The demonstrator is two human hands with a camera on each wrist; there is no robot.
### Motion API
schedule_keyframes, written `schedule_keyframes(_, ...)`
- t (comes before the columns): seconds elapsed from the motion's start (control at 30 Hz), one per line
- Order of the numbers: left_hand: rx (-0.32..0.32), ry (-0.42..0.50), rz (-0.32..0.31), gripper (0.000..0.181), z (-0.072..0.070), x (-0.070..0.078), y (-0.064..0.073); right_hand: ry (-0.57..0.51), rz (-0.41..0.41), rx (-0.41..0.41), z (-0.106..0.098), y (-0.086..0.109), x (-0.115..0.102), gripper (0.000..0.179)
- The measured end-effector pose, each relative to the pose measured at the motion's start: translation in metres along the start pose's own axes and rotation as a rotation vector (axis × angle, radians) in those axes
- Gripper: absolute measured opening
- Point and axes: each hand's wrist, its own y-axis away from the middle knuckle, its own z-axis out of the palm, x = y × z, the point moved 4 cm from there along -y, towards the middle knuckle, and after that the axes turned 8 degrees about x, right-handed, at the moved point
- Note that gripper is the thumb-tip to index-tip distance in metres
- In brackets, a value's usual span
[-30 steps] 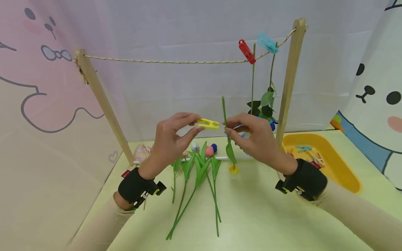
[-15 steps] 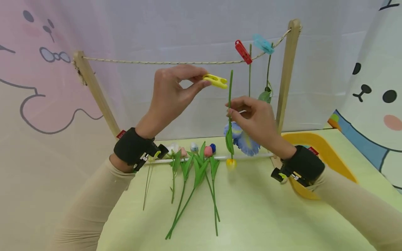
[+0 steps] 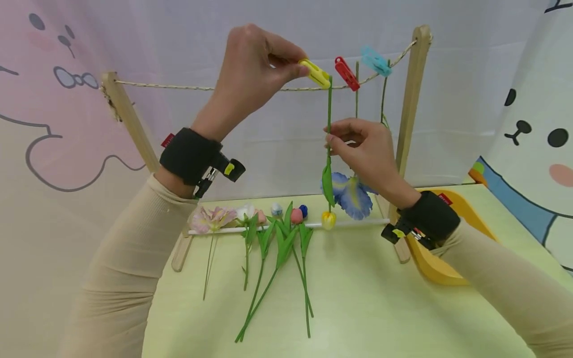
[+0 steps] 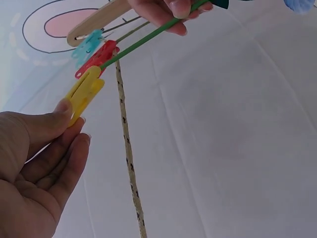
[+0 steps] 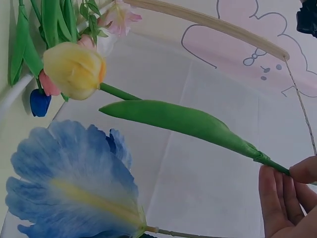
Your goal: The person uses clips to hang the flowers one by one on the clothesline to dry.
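My left hand (image 3: 261,67) pinches a yellow clothespin (image 3: 317,74) between thumb and fingers, up at the rope (image 3: 188,87). The clothespin's tip overlaps the end of a green stem, as the left wrist view also shows. That stem belongs to a yellow tulip (image 3: 329,220), which hangs flower down with one long leaf (image 5: 183,124). Lower on the stem, my right hand (image 3: 364,149) pinches it between thumb and fingers. Just to the right, a red clothespin (image 3: 346,73) and a light blue clothespin (image 3: 376,61) sit on the rope with hanging stems.
Wooden posts (image 3: 409,99) hold the rope at both ends. A large blue flower (image 3: 353,196) hangs behind my right hand. Several tulips (image 3: 286,243) and a pink flower (image 3: 212,219) lie across a white rod (image 3: 358,224). A yellow tray (image 3: 440,268) stands at right, partly behind my forearm.
Both hands have risen, the left one further, bringing the yellow clothespin up and right from beside the stem onto its top at rope height. The tulip has been lifted along.
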Motion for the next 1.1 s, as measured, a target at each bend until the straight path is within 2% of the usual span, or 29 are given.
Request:
schedule_keyframes(0.17, -0.083, -0.021, -0.078, 0.025, 0.006, -0.006, -0.008, 0.073, -0.019, 0.043, 0.001, -0.005, 0.009, 0.017)
schedule_keyframes(0.3, -0.134, 0.000, -0.167, 0.025, 0.010, -0.011, -0.007, 0.115, -0.016, 0.039, 0.004, -0.009, 0.024, 0.018)
schedule_keyframes(0.4, -0.158, 0.017, -0.201, 0.025, 0.013, -0.014, -0.006, 0.141, -0.011, 0.034, 0.006, -0.010, 0.031, 0.019)
schedule_keyframes(0.67, -0.172, 0.019, -0.181, 0.023, 0.020, -0.014, -0.004, 0.213, -0.008, 0.020, 0.008, -0.014, 0.031, 0.018)
schedule_keyframes(1.1, -0.191, 0.025, -0.179, 0.027, 0.023, -0.013, -0.005, 0.239, 0.000, 0.009, 0.008, -0.019, 0.030, 0.017)
